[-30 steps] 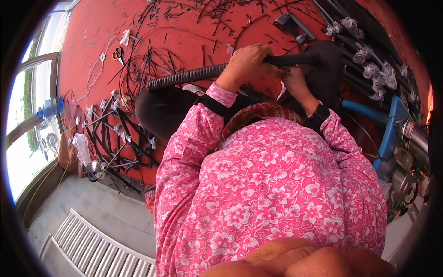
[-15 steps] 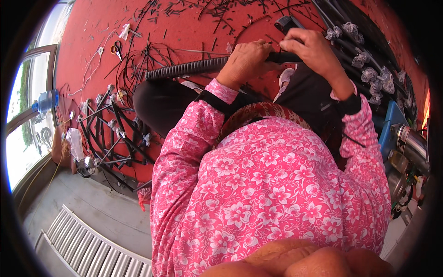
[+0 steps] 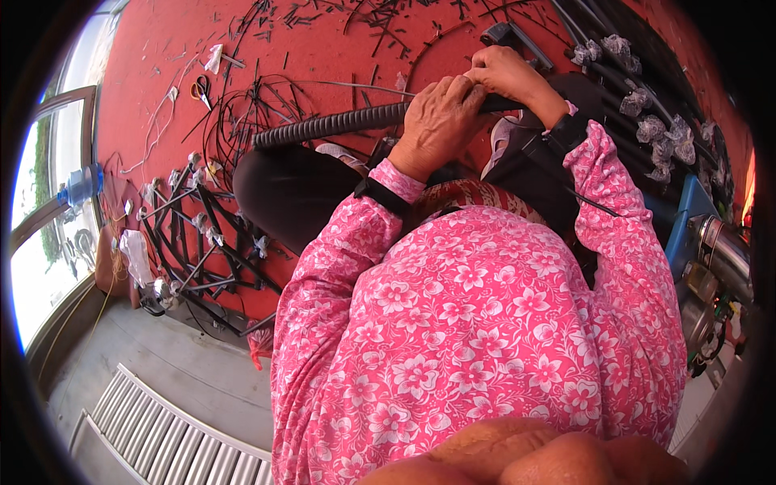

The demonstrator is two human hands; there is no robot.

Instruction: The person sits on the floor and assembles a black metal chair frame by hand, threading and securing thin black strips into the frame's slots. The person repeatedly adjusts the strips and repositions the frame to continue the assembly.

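Note:
A long black ribbed tube (image 3: 331, 124) lies across my lap, its ribbed end resting by my left knee. My left hand (image 3: 440, 123) is closed over it from above, near where the ribs end. Close against those knuckles, my right hand (image 3: 511, 77) is bent over the smoother right part, fingers drawn together. Whatever its fingertips pinch is hidden; a thin dark strip (image 3: 594, 202) sticks out below my right wrist.
Scissors (image 3: 201, 90), tangled black strips (image 3: 267, 89) and offcuts lie on the red floor. Black tubes with plastic-wrapped ends (image 3: 634, 99) are stacked at right, beside a blue machine (image 3: 687, 212). Dark tube frames (image 3: 198, 234) sit at left, above a slatted metal panel (image 3: 178, 428).
My right hand has moved left and up against my left hand, its fingers now meeting the left knuckles. The left hand has shifted slightly right.

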